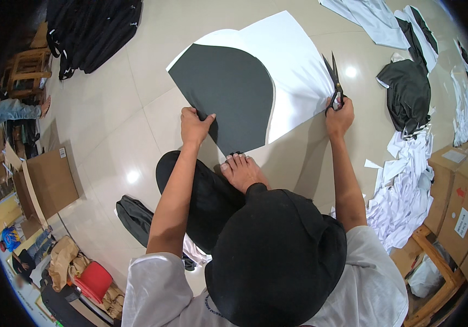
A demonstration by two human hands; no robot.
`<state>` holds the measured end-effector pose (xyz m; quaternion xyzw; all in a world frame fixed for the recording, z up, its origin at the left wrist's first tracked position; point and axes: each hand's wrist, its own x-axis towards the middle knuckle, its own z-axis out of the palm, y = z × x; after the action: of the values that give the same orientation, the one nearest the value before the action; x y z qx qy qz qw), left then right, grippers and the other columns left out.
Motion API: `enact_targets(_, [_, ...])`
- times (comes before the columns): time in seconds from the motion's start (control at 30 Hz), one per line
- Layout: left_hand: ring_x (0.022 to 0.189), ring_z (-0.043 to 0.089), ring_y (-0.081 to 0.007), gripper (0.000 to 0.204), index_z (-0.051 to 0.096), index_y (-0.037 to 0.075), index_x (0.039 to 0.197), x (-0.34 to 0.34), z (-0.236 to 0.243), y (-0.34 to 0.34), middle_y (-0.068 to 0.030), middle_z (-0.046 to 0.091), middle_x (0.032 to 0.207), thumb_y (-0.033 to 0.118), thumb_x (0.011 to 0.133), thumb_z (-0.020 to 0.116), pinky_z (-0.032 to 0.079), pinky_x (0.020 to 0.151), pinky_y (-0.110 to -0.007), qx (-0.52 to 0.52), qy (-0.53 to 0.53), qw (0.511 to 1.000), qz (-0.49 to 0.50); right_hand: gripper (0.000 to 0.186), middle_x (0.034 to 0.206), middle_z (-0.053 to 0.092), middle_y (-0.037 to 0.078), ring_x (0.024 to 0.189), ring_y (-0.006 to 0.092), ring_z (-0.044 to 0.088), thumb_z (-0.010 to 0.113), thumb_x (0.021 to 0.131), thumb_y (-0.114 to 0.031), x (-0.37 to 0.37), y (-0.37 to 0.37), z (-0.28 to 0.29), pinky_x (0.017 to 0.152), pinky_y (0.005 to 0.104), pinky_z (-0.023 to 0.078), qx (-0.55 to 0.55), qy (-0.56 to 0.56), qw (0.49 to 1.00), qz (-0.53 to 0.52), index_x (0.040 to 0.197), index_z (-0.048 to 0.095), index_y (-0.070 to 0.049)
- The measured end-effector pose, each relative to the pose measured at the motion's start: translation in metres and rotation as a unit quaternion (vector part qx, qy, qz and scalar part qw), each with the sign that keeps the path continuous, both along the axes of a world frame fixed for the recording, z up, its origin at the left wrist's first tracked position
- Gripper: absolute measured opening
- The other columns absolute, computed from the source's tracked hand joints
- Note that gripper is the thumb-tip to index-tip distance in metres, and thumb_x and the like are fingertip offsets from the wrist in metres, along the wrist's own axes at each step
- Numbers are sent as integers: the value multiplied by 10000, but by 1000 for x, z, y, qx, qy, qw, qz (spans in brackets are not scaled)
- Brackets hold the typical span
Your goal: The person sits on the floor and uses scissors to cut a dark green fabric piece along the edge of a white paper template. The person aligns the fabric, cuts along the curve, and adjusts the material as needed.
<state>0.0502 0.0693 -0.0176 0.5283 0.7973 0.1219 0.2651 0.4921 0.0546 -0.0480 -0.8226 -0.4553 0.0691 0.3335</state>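
A white sheet, apparently cloth, spreads over the floor in front of me, with a dark grey curved panel across its left part. I cannot tell whether the panel is printed on or a separate layer. My left hand pinches the panel's near left edge between thumb and fingers. In my right hand are black-handled scissors, blades pointing away from me and slightly parted. That hand is also at the sheet's right edge, where creases gather. My bare foot rests by the near edge.
White cloth scraps lie heaped at right, near a dark bundle and stacked cartons. Black garments lie far left. An open cardboard box stands at left, beyond a folded dark cloth. Another person's leg shows far left.
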Motion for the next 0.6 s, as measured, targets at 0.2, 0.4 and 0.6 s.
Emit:
enact_targets(0.2, [1521, 380, -485, 815, 470, 97, 1589, 27, 13, -1, -251, 419, 1632, 425, 930, 820, 319, 1244, -616, 165, 94, 958, -215, 410, 1098, 732, 189, 1091, 406, 667, 884, 871, -244, -14, -9, 9, 941, 515, 494, 52, -42, 997, 39, 1118, 680, 12])
enact_targets(0.4, [1632, 185, -497, 725, 383, 218, 1704, 56, -5, 12, -212, 236, 1780, 476, 1068, 617, 151, 1300, -689, 115, 123, 928, -334, 491, 1116, 714, 203, 1074, 416, 659, 909, 856, -269, -30, -23, -8, 938, 520, 493, 74, -49, 994, 59, 1146, 656, 35])
enact_targets(0.6, [1632, 172, -511, 704, 356, 210, 1717, 70, -18, 35, -210, 233, 1785, 491, 1100, 546, 135, 1301, -696, 120, 122, 930, -324, 530, 1139, 699, 206, 1088, 419, 643, 915, 858, -277, -33, -31, -17, 978, 513, 481, 84, -99, 989, 71, 1166, 632, 49])
